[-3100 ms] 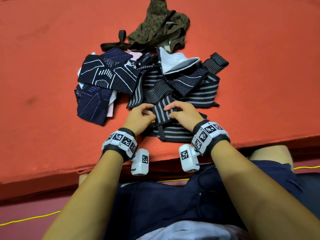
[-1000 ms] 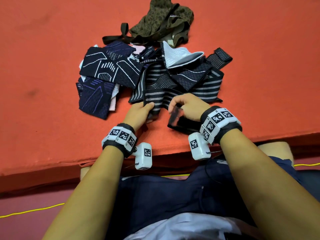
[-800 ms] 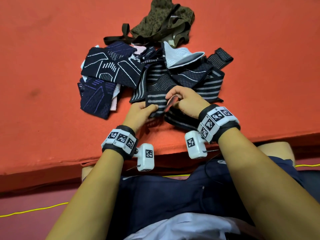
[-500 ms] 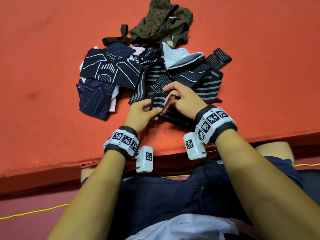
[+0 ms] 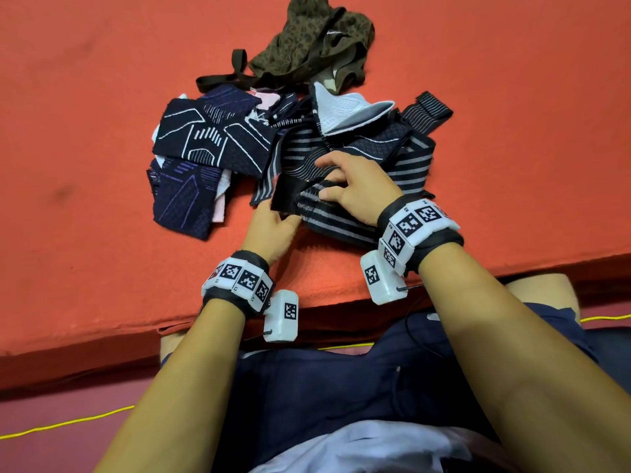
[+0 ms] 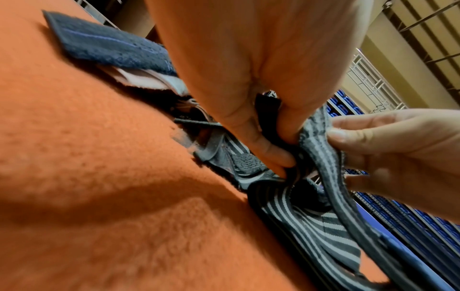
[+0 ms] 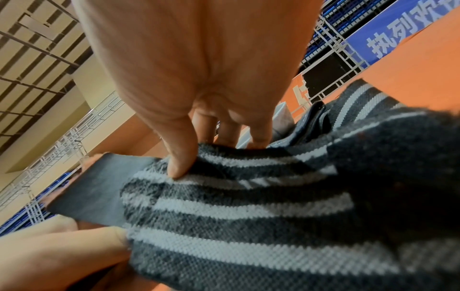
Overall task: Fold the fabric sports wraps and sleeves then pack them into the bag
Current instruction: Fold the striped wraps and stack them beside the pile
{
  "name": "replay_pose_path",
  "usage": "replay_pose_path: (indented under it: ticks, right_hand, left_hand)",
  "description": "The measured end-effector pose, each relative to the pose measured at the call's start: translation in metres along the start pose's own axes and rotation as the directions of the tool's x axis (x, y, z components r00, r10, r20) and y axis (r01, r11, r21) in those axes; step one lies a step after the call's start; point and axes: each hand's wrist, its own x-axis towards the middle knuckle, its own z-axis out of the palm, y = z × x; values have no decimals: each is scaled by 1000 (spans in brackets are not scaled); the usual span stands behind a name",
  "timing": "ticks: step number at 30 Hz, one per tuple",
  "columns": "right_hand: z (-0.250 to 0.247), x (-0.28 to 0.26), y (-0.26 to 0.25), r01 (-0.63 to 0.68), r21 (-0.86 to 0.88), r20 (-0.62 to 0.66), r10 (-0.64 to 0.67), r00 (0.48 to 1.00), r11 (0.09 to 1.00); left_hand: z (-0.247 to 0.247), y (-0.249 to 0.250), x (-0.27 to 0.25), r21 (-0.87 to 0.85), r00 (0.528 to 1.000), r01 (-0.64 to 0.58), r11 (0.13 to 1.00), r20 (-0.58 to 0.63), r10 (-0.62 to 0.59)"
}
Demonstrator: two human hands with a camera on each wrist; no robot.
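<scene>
Orange mat (image 5: 85,138) fills our view, its near edge running just past our wrists, with the drop to the floor and a yellow cord (image 5: 68,423) below it. We've got wide bare mat to the left and to the right of the pile, and a narrower strip between the pile and the near edge.

Both hands are on the striped wrap (image 5: 341,216), which lies at the near side of the pile, close to that edge. Our left hand (image 5: 273,227) pinches the wrap's black end tab (image 5: 285,199) between thumb and curled fingers; the left wrist view shows those fingers (image 6: 268,149) bunched tight on the cloth. Our right hand (image 5: 355,189) sits on top, thumb (image 7: 179,157) pressing down on the stripes while the other fingers curl over the far fold, so it's gripping the same wrap.

Behind it, more striped wraps (image 5: 416,165) spread right, one end (image 5: 433,107) poking out toward open mat. A white sleeve (image 5: 345,110) rests on top of a dark diamond-patterned one (image 5: 375,141). To the left lie the navy sleeves (image 5: 211,141) with white lines and another with purple lines (image 5: 184,199), stacked and overlapping. Farthest back sits the olive bag (image 5: 307,39), crumpled, its strap (image 5: 218,78) trailing left, touching the pile's far side.
</scene>
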Motion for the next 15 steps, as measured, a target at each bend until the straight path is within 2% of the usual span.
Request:
replay_pose_path:
  ticks: [8,11,15]
  right_hand:
    - [-5,-4,-2,0,0,-76,0,997,1000]
    - [-5,-5,-1,3,-28,-113,-6,994,1000]
    - [-4,-5,-4,6,-48,-129,-12,992,999]
  left_hand:
    - [-1,7,2,-130,998,48,990,-31,-52]
    - [-2,1,5,-98,995,90,991,-44,-94]
    - [-3,-6,7,-19,999,50,999,-8,-50]
